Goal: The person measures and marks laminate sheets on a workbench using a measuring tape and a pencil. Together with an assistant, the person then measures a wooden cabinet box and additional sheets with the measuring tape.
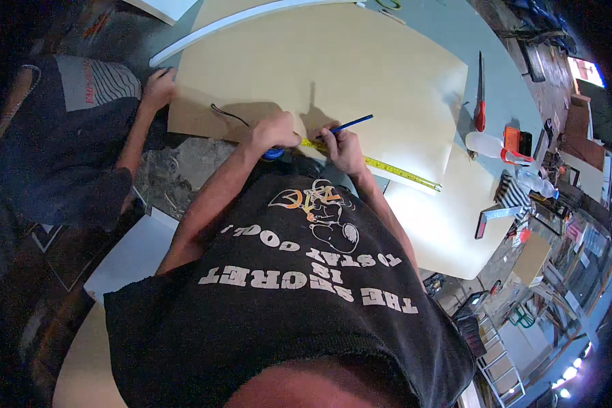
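Black T-shirt (285,319) lies nearest; beyond it I have the left hand (275,132) closed around a blue tape measure (273,155), right hand (345,151) pinching a blue pencil (355,122). I'd keep the yellow blade (398,171) flat along the near edge of the tan sheet (340,68) when marking.

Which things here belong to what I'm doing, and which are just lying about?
In use:
yellow tape measure, in left hand
blue pen or pencil, in right hand
tan sheet underneath

Apparently lying about:
red-handled saw
white bottle
L-shaped square
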### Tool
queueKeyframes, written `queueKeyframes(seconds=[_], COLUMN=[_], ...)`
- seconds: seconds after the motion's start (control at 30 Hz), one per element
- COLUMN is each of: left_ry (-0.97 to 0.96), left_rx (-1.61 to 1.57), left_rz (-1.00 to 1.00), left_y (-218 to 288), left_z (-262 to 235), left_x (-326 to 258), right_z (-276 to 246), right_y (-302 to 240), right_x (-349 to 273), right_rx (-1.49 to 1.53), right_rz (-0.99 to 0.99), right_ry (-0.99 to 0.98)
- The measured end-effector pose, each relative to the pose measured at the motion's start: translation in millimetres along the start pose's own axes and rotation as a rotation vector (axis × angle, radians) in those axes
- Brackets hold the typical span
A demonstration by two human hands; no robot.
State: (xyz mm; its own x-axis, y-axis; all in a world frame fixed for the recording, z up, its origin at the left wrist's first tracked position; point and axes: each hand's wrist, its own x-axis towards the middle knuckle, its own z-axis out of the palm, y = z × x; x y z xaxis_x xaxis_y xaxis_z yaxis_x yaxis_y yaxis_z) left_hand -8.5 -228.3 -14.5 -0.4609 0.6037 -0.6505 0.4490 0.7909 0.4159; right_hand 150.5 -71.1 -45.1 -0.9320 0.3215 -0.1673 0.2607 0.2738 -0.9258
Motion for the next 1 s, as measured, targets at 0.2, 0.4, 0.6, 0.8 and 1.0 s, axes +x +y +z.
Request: queueKeyframes(seconds=[0.2, 0.4, 0.6, 0.8, 1.0], left_ry=[-0.039, -0.054, -0.118, -0.109, -0.039], left_rx=[-0.041, 0.043, -0.088, -0.015, -0.081], left_rz=[0.012, 0.134, 0.185, 0.208, 0.331], left_y=[-17.3, -1.3, -10.5, -21.3, -36.9], left_z=[20.7, 10.6, 1.8, 1.8, 28.9], left_x=[20.0, 16.2, 13.8, 17.6, 37.1], right_z=[0.0, 5.7, -9.1, 1.6, -1.2], right_y=[4.2, 27.2, -12.5, -8.0, 23.5], right_x=[1.6, -0.4, -2.4, -2.3, -3.4], right_rx=[-0.070, -0.071, -0.073, -0.072, -0.166], right_rz=[-0.094, 0.015, -0.131, -0.109, -0.054], right_ry=[-0.009, -0.011, -0.027, 0.000, -0.018])
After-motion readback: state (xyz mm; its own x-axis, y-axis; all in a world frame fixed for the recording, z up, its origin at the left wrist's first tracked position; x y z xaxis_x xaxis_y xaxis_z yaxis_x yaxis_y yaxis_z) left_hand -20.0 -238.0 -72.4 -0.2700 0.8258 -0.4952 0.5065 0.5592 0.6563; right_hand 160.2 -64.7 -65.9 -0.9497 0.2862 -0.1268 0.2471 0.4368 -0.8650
